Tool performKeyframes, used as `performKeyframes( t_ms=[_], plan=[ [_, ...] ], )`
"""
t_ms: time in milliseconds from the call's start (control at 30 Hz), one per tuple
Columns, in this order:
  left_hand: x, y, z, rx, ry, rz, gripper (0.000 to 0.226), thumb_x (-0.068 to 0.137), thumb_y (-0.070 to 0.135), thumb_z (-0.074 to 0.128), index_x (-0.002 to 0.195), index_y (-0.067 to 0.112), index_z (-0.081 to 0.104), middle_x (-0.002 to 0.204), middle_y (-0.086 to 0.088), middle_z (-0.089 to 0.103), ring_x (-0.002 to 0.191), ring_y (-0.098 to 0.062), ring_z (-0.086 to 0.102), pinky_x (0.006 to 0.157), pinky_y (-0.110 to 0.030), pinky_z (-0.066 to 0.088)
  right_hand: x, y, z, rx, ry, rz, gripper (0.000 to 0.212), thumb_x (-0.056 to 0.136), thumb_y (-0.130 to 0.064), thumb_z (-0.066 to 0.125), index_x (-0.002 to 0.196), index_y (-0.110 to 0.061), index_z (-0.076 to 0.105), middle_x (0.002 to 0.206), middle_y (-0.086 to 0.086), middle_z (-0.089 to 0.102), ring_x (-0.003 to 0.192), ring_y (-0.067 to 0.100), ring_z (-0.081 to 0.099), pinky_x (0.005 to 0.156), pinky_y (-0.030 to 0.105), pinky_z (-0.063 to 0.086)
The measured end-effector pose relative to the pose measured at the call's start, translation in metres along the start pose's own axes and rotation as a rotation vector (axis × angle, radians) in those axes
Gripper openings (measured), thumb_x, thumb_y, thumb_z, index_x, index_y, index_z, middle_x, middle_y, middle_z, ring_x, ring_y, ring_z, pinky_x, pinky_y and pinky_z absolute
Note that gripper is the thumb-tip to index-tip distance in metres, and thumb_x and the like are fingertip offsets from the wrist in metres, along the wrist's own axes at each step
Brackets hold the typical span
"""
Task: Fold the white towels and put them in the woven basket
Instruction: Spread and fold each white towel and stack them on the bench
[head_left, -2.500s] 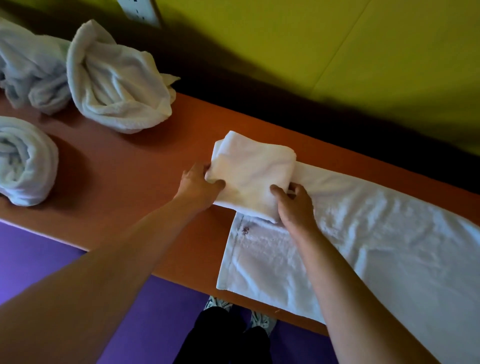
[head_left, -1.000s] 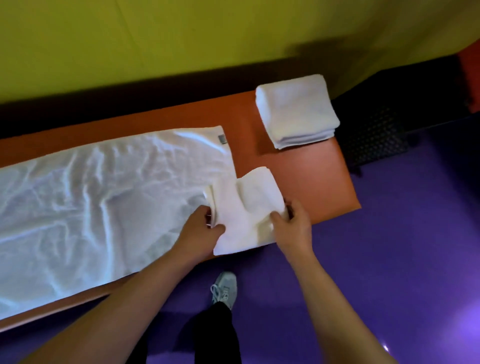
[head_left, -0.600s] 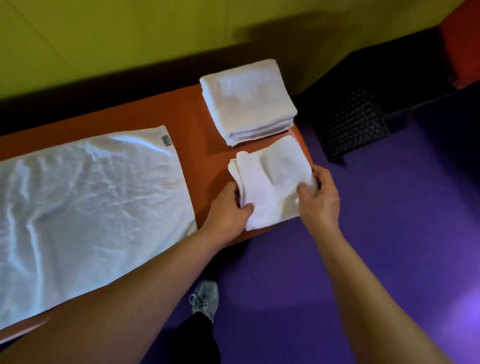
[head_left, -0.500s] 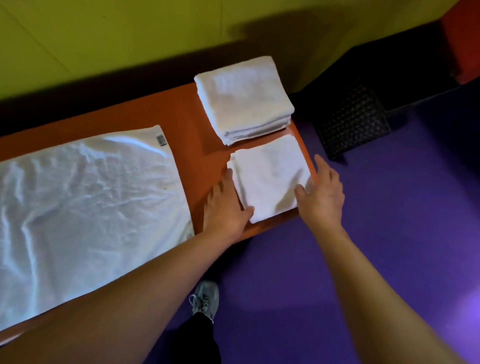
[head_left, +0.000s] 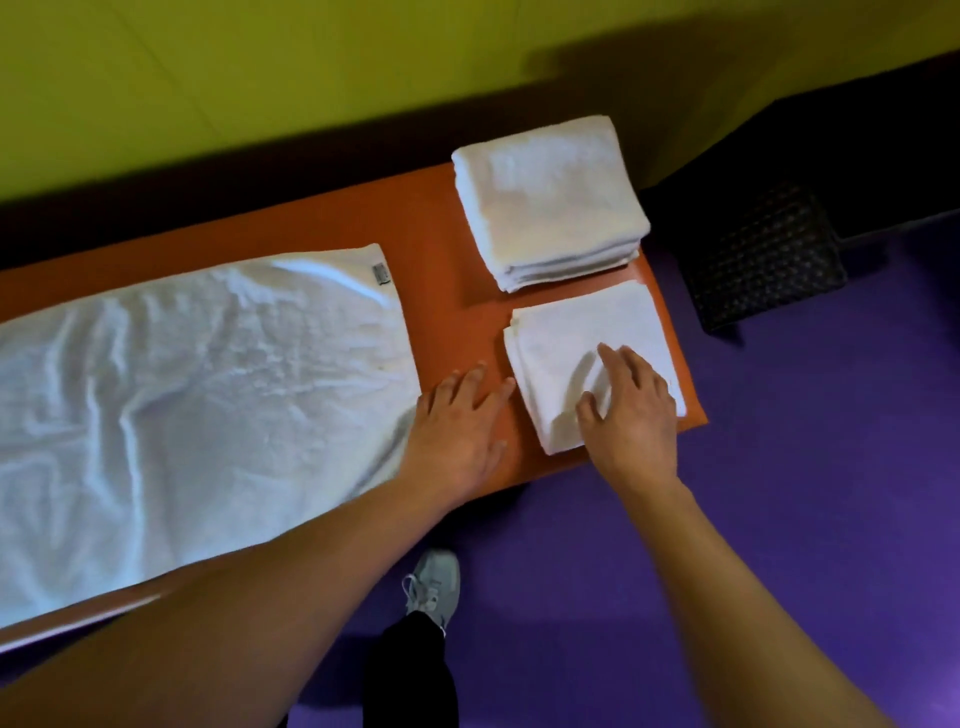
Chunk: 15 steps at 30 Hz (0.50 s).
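A small folded white towel (head_left: 576, 338) lies at the near right corner of the orange table (head_left: 441, 249). My right hand (head_left: 628, 410) rests flat on its near part with fingers spread. My left hand (head_left: 460, 421) lies flat on the bare table just left of that towel, its fingertips close to the towel's edge. Behind it sits a stack of folded white towels (head_left: 550, 202). A large white towel (head_left: 197, 395) is spread flat over the left of the table. A dark woven basket (head_left: 763, 254) stands on the floor right of the table.
The yellow-green wall runs behind the table. Purple floor (head_left: 779, 493) lies to the right and in front. My leg and grey shoe (head_left: 434, 584) are below the table's near edge.
I carried the small folded towel from the left end to the table's right corner and set it down. Both hands let go; the right now rests on top, the left on the table.
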<state>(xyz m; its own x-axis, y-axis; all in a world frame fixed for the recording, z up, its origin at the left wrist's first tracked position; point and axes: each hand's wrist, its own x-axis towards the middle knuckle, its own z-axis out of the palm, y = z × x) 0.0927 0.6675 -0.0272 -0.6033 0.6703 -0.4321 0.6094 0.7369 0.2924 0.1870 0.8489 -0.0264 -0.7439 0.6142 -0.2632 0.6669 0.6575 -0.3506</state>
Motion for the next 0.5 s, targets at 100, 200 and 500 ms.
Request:
performKeyframes(
  t_ms=[100, 200, 500],
  plan=[
    [-0.034, -0.037, 0.004, -0.009, -0.005, -0.059, 0.069, 0.094, 0.042, 0.058, 0.156, 0.032, 0.028, 0.164, -0.006, 0.024, 0.148, -0.032, 0.027, 0.115, -0.047, 0.03, -0.003, -0.034, 0.014, 0.006, -0.003, -0.107, 0.058, 0.094, -0.024, 0.061, 0.149, -0.021, 0.044, 0.153, 0.009, 0.044, 0.137, 0.031, 0.042, 0.109, 0.048, 0.039],
    [-0.07, -0.073, 0.015, -0.01, -0.016, -0.104, 0.066, 0.085, 0.039, 0.071, 0.146, 0.024, 0.048, 0.156, -0.01, 0.04, 0.137, -0.036, 0.044, 0.106, -0.049, 0.042, -0.004, -0.071, 0.032, 0.014, -0.051, -0.196, 0.054, 0.093, -0.025, 0.062, 0.145, -0.019, 0.049, 0.145, 0.009, 0.05, 0.129, 0.032, 0.048, 0.106, 0.047, 0.042],
    [-0.09, -0.096, 0.036, 0.017, 0.03, -0.124, 0.072, 0.05, 0.015, 0.089, 0.114, 0.028, 0.059, 0.125, -0.007, 0.053, 0.097, -0.031, 0.057, 0.074, -0.046, 0.051, 0.03, -0.157, 0.072, 0.096, -0.204, -0.315, 0.042, 0.096, -0.028, 0.058, 0.137, -0.019, 0.055, 0.131, 0.01, 0.06, 0.119, 0.031, 0.057, 0.101, 0.049, 0.048]
  ],
)
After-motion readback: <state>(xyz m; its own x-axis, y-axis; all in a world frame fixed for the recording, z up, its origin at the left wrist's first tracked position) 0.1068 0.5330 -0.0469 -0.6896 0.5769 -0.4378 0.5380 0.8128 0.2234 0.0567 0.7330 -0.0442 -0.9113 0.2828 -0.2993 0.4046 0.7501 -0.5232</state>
